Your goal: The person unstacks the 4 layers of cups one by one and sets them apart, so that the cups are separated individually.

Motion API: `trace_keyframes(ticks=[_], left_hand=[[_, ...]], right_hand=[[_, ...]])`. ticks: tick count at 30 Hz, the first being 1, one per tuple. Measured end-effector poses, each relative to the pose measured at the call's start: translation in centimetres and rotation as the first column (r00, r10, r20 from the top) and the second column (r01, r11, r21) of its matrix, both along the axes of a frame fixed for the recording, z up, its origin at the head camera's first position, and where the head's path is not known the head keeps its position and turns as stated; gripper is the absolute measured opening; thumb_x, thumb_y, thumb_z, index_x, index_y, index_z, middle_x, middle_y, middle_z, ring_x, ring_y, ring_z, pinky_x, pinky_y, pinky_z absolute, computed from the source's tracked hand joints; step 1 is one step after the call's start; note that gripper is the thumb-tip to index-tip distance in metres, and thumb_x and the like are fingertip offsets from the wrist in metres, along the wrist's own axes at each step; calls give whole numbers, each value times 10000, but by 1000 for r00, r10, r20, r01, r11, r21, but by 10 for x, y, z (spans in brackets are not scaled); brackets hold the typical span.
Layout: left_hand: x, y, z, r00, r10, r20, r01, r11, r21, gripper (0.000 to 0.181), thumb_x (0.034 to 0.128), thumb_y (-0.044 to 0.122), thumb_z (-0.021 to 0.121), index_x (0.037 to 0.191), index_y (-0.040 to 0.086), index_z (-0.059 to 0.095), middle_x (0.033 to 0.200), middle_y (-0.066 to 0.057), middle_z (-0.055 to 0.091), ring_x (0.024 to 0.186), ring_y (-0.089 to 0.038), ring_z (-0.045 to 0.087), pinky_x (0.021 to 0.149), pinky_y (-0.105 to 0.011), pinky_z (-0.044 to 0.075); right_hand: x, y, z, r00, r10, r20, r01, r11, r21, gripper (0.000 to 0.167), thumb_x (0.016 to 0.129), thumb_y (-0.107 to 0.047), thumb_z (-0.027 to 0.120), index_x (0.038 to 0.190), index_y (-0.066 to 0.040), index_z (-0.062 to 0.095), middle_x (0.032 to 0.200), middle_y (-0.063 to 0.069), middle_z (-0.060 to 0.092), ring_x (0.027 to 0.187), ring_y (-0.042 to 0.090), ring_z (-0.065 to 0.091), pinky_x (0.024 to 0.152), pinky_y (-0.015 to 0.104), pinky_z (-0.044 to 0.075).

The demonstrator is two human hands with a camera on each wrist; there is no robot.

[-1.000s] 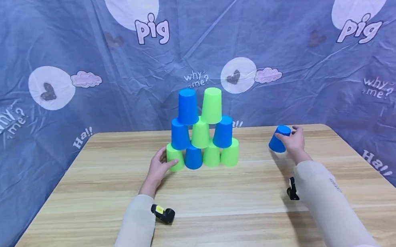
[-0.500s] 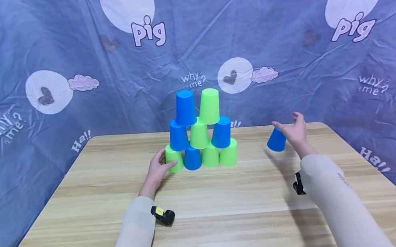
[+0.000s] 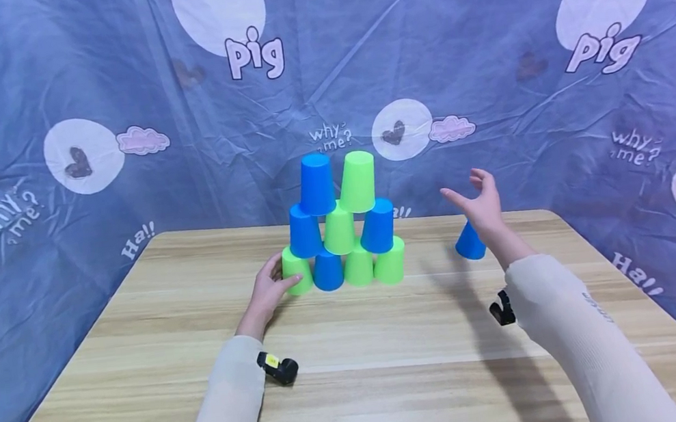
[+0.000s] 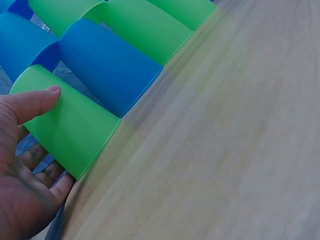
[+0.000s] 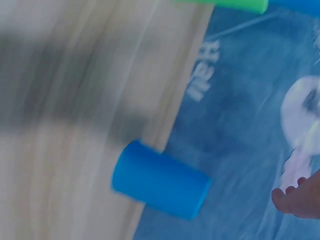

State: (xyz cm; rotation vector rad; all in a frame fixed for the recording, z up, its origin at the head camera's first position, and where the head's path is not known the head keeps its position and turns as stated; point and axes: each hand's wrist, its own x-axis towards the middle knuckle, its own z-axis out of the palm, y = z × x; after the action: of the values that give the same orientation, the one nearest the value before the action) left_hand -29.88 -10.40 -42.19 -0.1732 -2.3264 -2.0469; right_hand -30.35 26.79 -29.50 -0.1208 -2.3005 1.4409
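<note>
Upside-down plastic cups form a pyramid: several in the bottom row, three in the middle, two on top. My left hand (image 3: 268, 294) is at the pyramid's lower left and holds the end green cup (image 4: 75, 120), thumb on the front and fingers round the outer side. On the top tier a blue cup (image 3: 316, 184) and a green cup (image 3: 357, 181) stand side by side. Off to the right, a lone blue cup (image 3: 470, 242) stands upside down on the table. My right hand (image 3: 483, 208) is raised above it, thumb and fingers spread, holding nothing.
The wooden table (image 3: 356, 388) ends at a blue printed cloth (image 3: 176, 83) behind and at both sides. In the middle row a blue cup (image 3: 378, 226) is on the right end. Each sleeve carries a small black wrist camera (image 3: 278, 368).
My right hand has let go of the lone blue cup, risen and shifted left above it. The cup stays in place. My left hand and the pyramid look unchanged.
</note>
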Motion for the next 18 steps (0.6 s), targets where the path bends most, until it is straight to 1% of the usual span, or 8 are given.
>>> trace_keyframes(ticks=[4,8,12,18], left_hand=[[0,0,1,1000,5,6,-5,1000,-7,604,752,70,648,1288,110,373,1269,-112,401,1155,-250,354,965,-384,279],[0,0,2,1000,5,9,-5,1000,-9,608,753,76,649,1292,114,371,1272,-110,399,1156,-251,353,963,-389,282],[0,0,2,1000,1,9,-1,1000,-1,603,756,73,644,1292,112,371,1271,-112,398,1156,-251,352,964,-385,279],[0,0,1,1000,-1,9,0,1000,8,597,757,70,641,1290,103,373,1273,-119,396,1161,-255,346,970,-383,269]], right_hand=[[1,-23,10,996,62,-60,-63,998,-15,782,736,-354,663,1324,-55,243,1313,140,316,1218,234,245,974,396,262],[1,-44,17,986,133,-99,-137,990,-28,742,737,-332,669,1308,-70,276,1291,114,352,1198,213,284,963,350,286],[0,-61,19,972,191,-134,-199,979,-52,707,742,-304,671,1296,-70,298,1267,111,375,1183,227,312,960,325,291],[-1,-84,19,957,244,-156,-256,964,-65,686,755,-276,663,1298,-55,307,1257,130,395,1172,240,342,952,335,307]])
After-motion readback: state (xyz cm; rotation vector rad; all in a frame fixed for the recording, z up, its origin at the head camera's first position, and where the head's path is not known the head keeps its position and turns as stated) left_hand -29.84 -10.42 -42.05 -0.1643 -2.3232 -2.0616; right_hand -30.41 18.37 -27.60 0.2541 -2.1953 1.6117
